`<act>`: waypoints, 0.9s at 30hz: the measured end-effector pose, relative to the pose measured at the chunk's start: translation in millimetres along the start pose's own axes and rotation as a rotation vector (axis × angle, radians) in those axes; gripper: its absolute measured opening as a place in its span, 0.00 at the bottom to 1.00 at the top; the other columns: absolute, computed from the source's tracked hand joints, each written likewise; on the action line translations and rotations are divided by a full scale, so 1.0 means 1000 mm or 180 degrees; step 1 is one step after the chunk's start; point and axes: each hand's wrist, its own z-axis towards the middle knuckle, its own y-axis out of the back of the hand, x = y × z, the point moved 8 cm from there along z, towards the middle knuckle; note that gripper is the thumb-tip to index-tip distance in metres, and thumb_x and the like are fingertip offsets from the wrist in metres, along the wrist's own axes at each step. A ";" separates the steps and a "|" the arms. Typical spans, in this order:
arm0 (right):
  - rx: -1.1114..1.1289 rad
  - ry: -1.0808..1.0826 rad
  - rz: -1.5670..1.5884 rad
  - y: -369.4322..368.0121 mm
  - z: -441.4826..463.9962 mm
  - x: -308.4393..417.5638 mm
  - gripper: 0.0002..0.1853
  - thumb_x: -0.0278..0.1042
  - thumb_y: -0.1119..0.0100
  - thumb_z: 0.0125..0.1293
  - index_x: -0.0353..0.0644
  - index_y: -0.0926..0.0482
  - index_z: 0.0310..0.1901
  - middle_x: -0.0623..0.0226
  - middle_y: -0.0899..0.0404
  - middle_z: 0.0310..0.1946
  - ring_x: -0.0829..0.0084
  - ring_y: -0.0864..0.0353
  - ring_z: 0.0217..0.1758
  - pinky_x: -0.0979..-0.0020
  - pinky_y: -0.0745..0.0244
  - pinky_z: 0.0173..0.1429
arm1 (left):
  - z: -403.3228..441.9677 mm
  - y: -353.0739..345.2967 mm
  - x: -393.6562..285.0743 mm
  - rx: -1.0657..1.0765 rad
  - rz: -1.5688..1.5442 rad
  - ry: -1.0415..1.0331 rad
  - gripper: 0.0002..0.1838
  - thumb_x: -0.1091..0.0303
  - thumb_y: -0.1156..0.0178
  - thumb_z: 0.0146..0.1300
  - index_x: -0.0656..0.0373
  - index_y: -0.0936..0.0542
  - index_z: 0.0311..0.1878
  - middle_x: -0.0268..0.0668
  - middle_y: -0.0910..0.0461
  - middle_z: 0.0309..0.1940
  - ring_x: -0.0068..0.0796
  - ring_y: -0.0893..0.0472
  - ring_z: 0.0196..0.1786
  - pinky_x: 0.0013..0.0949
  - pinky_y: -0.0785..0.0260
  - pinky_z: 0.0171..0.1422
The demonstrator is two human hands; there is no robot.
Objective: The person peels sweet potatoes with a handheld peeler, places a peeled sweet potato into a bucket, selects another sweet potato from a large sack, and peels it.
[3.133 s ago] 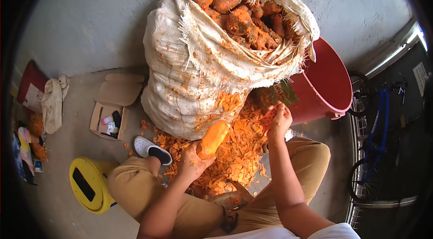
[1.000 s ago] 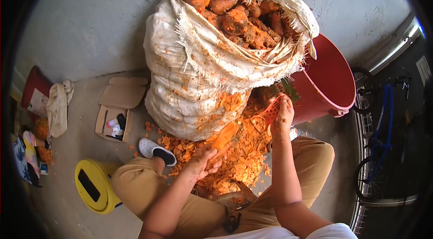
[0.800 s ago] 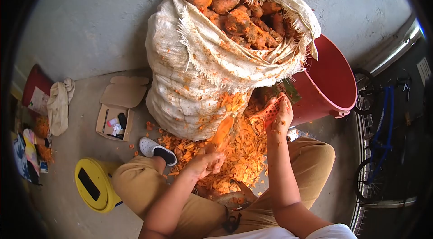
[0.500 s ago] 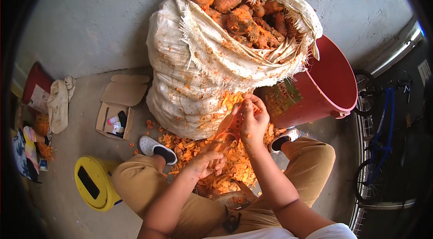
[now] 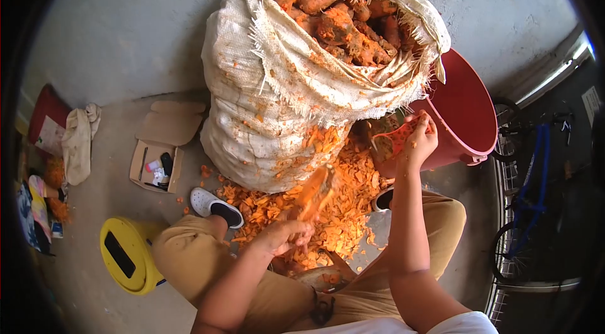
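Observation:
My left hand is closed around the lower end of an orange root vegetable, carrot-like and blurred by motion. Its upper end points up and right, over a heap of orange peelings on the floor between my feet. Up and to the right, apart from the root, my right hand grips a red peeler in front of the red bin. Fingers cover part of its handle. A big white woven sack stands ahead, its open mouth filled with rough brown-orange roots.
A large red bin leans right of the sack. At left are an open cardboard box with small items and a yellow lidded bucket. A blue bicycle stands at far right. A grey wall rises behind.
My right hand has moved right and up with the red peeler, away from the root. My left hand stays nearly in place, with the root now tilted upward.

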 end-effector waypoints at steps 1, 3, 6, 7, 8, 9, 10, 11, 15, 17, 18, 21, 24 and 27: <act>0.0220 -0.0016 -0.0053 -0.010 -0.008 0.004 0.08 0.32 0.55 0.64 0.35 0.30 0.37 0.64 0.26 0.20 0.81 0.29 0.21 0.82 0.33 0.26 | 0.004 0.004 0.001 -0.0035 -0.0146 0.0030 0.18 0.70 0.46 0.50 0.64 0.34 0.45 0.29 0.35 0.20 0.14 0.33 0.18 0.28 0.29 0.25; 0.0694 -0.0278 -0.0204 -0.027 -0.030 0.002 0.10 0.33 0.54 0.63 0.34 0.30 0.38 0.64 0.26 0.20 0.81 0.29 0.21 0.82 0.35 0.25 | 0.006 0.005 0.000 -0.0086 -0.0215 0.0087 0.18 0.68 0.46 0.51 0.63 0.34 0.46 0.28 0.35 0.20 0.14 0.33 0.19 0.26 0.30 0.26; 0.1266 -0.0743 0.0179 -0.048 -0.059 -0.012 0.11 0.34 0.52 0.63 0.34 0.31 0.39 0.63 0.26 0.21 0.79 0.28 0.21 0.80 0.34 0.24 | 0.007 0.007 0.000 -0.0090 -0.0352 0.0103 0.18 0.67 0.46 0.51 0.63 0.34 0.45 0.28 0.36 0.21 0.13 0.34 0.19 0.25 0.31 0.26; 0.1292 -0.0834 0.0329 -0.050 -0.065 -0.015 0.11 0.34 0.52 0.63 0.34 0.31 0.39 0.63 0.26 0.21 0.78 0.28 0.21 0.80 0.34 0.24 | 0.007 0.008 0.000 -0.0105 -0.0410 0.0128 0.18 0.67 0.46 0.51 0.62 0.34 0.45 0.27 0.36 0.21 0.13 0.34 0.19 0.25 0.31 0.26; 0.1323 -0.0928 0.0475 -0.053 -0.073 -0.017 0.12 0.35 0.52 0.63 0.34 0.31 0.39 0.62 0.26 0.22 0.78 0.28 0.21 0.80 0.34 0.24 | 0.007 0.008 0.000 -0.0121 -0.0475 0.0150 0.17 0.67 0.46 0.51 0.61 0.34 0.44 0.27 0.36 0.21 0.12 0.35 0.19 0.25 0.32 0.25; 0.1356 -0.1067 0.0402 -0.056 -0.085 -0.018 0.12 0.36 0.53 0.63 0.34 0.31 0.39 0.63 0.26 0.21 0.79 0.29 0.20 0.80 0.35 0.24 | 0.006 0.008 0.000 -0.0138 -0.0545 0.0163 0.17 0.67 0.46 0.51 0.61 0.34 0.44 0.27 0.36 0.21 0.12 0.35 0.18 0.25 0.32 0.25; 0.1564 -0.1232 0.0216 -0.061 -0.099 -0.016 0.11 0.36 0.53 0.63 0.35 0.31 0.39 0.64 0.27 0.20 0.80 0.30 0.19 0.80 0.36 0.23 | 0.006 0.010 0.001 -0.0156 -0.0614 0.0170 0.15 0.67 0.46 0.51 0.59 0.33 0.42 0.27 0.36 0.22 0.12 0.35 0.19 0.25 0.33 0.25; 0.1644 -0.1301 0.0032 -0.064 -0.110 -0.017 0.11 0.35 0.54 0.63 0.35 0.31 0.39 0.65 0.27 0.19 0.81 0.31 0.19 0.81 0.36 0.23 | 0.007 0.012 0.002 -0.0173 -0.0677 0.0176 0.12 0.67 0.47 0.51 0.57 0.33 0.39 0.27 0.35 0.22 0.13 0.35 0.19 0.25 0.33 0.24; 0.1766 -0.0867 0.0025 -0.077 -0.135 -0.022 0.10 0.34 0.54 0.64 0.34 0.32 0.39 0.66 0.26 0.19 0.84 0.34 0.15 0.84 0.39 0.21 | 0.005 0.005 0.001 -0.0091 -0.0707 0.0259 0.08 0.68 0.46 0.51 0.53 0.33 0.34 0.27 0.35 0.22 0.13 0.35 0.19 0.24 0.36 0.23; 0.1662 -0.0690 -0.0299 -0.074 -0.138 -0.017 0.10 0.33 0.55 0.64 0.33 0.32 0.39 0.66 0.26 0.19 0.84 0.34 0.16 0.83 0.38 0.21 | 0.004 0.006 0.002 -0.0143 -0.0663 0.0204 0.08 0.67 0.46 0.51 0.54 0.33 0.34 0.27 0.35 0.21 0.14 0.35 0.19 0.24 0.36 0.23; 0.1609 -0.0599 -0.0467 -0.073 -0.139 -0.014 0.10 0.32 0.55 0.64 0.33 0.32 0.39 0.65 0.26 0.19 0.84 0.34 0.16 0.83 0.38 0.21 | 0.004 0.006 0.003 -0.0164 -0.0645 0.0179 0.09 0.67 0.46 0.51 0.54 0.33 0.34 0.27 0.35 0.21 0.14 0.35 0.19 0.24 0.36 0.23; 0.1485 -0.0445 -0.0610 -0.065 -0.136 -0.023 0.09 0.31 0.55 0.64 0.33 0.32 0.39 0.65 0.26 0.18 0.84 0.34 0.16 0.83 0.38 0.21 | 0.004 0.009 0.003 -0.0225 -0.0504 0.0142 0.10 0.68 0.46 0.51 0.55 0.32 0.37 0.27 0.35 0.20 0.14 0.35 0.19 0.24 0.36 0.24; 0.1237 -0.0632 -0.0490 -0.058 -0.127 -0.029 0.09 0.30 0.55 0.64 0.33 0.31 0.39 0.64 0.26 0.18 0.84 0.33 0.16 0.83 0.37 0.21 | 0.006 0.015 0.004 -0.0161 -0.0350 0.0099 0.13 0.69 0.46 0.50 0.58 0.32 0.40 0.27 0.35 0.20 0.15 0.35 0.19 0.25 0.35 0.25; 0.0668 -0.0062 -0.0998 -0.039 -0.073 -0.025 0.07 0.29 0.56 0.64 0.34 0.31 0.37 0.65 0.25 0.20 0.83 0.31 0.17 0.81 0.35 0.21 | 0.000 0.023 0.008 -0.0380 -0.0036 0.0121 0.14 0.70 0.47 0.51 0.60 0.32 0.42 0.28 0.35 0.20 0.15 0.35 0.19 0.27 0.32 0.27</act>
